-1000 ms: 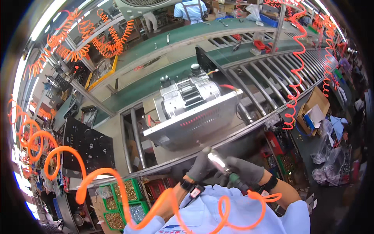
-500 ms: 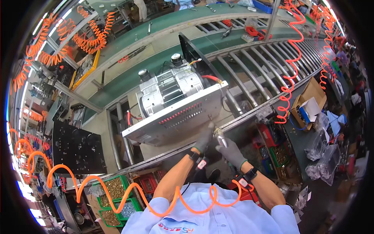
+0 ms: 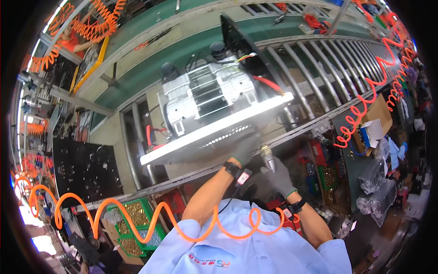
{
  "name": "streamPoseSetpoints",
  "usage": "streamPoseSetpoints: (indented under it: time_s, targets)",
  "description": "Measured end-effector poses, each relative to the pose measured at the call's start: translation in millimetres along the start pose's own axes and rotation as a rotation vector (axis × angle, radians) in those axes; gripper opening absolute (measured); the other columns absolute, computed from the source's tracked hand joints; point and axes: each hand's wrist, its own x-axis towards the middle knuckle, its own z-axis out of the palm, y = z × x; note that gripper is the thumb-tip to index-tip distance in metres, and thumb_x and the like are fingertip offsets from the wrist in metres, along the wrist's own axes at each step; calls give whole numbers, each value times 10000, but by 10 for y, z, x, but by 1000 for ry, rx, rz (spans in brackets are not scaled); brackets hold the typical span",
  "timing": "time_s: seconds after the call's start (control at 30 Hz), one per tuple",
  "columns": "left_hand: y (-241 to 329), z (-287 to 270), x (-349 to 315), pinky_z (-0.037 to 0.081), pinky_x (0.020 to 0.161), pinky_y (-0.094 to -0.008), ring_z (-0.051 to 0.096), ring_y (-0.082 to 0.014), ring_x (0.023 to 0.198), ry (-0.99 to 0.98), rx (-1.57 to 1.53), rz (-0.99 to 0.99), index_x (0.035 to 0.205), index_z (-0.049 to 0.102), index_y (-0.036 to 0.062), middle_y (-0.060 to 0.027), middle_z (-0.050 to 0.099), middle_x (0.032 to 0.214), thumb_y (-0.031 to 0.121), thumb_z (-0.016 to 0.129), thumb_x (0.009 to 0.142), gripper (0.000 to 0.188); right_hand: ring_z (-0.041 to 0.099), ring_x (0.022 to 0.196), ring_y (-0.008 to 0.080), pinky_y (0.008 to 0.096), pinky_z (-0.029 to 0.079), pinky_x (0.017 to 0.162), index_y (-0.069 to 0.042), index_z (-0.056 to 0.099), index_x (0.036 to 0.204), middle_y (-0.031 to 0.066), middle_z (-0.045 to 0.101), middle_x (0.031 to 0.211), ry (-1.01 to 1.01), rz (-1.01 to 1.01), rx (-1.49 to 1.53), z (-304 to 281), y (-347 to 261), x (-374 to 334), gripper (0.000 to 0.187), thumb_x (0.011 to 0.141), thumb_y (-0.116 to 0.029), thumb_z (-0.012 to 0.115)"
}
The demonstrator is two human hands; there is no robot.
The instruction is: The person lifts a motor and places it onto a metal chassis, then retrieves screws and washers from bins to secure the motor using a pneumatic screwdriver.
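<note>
A compressor unit with a silver twin-ended pump and black caps stands on the line, its pale metal panel facing me on edge. My left hand, in a grey glove, is at the panel's lower right part; its fingers are smeared by motion, so a grip cannot be made out. Just right of it, my gloved right hand is closed around a silver air screwdriver. The brassy end of that tool points up toward the panel, apart from its face.
An orange coiled hose crosses in front of my chest. Metal rollers run off to the right. A black panel lies at left. Green bins of screws sit below the line's edge, with cartons and plastic bags at right.
The whole view has shifted, with the unit appearing larger and its panel edge catching bright glare. My left hand has moved along the panel and is blurred; the right still holds the screwdriver.
</note>
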Motion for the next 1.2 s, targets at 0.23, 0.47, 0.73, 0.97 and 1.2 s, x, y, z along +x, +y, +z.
streamPoseSetpoints:
  time_s: [0.23,0.47,0.73,0.97,1.2]
  targets:
    - [8,-65,39,400,653,-247,494,-84,729,-59,-195,-133,983,721,145,54,591,850,410,695,990,267,575,642,106,312,477,559,-41,589,1309,38,611,833,52,-222,6,90,95,94,431,927,-212,693]
    - [761,139,-936,487,738,-404,605,-237,735,179,824,380,943,723,-31,-116,640,741,476,555,1005,538,551,561,96,300,443,486,-43,586,1274,27,581,772,81,-293,29,130,107,107,391,933,-209,683]
    - [3187,-862,-1923,350,492,-284,451,-75,536,529,1063,781,985,751,21,50,526,653,238,581,974,276,541,493,109,303,417,449,-65,585,1223,17,551,717,-57,-18,128,16,-6,41,351,932,-229,692]
    - [4336,-2376,-572,364,545,-327,439,-119,572,578,1077,188,956,784,35,2,523,652,471,522,1030,514,555,528,113,305,452,472,-57,587,1273,48,596,805,2,-86,108,33,-61,31,419,913,-237,704]
    - [4217,-3104,679,295,487,-301,404,-90,528,351,1166,-70,848,670,139,31,508,660,496,647,943,370,647,749,181,342,530,653,-41,568,1363,125,671,978,8,73,72,-4,-220,39,561,877,-266,734]
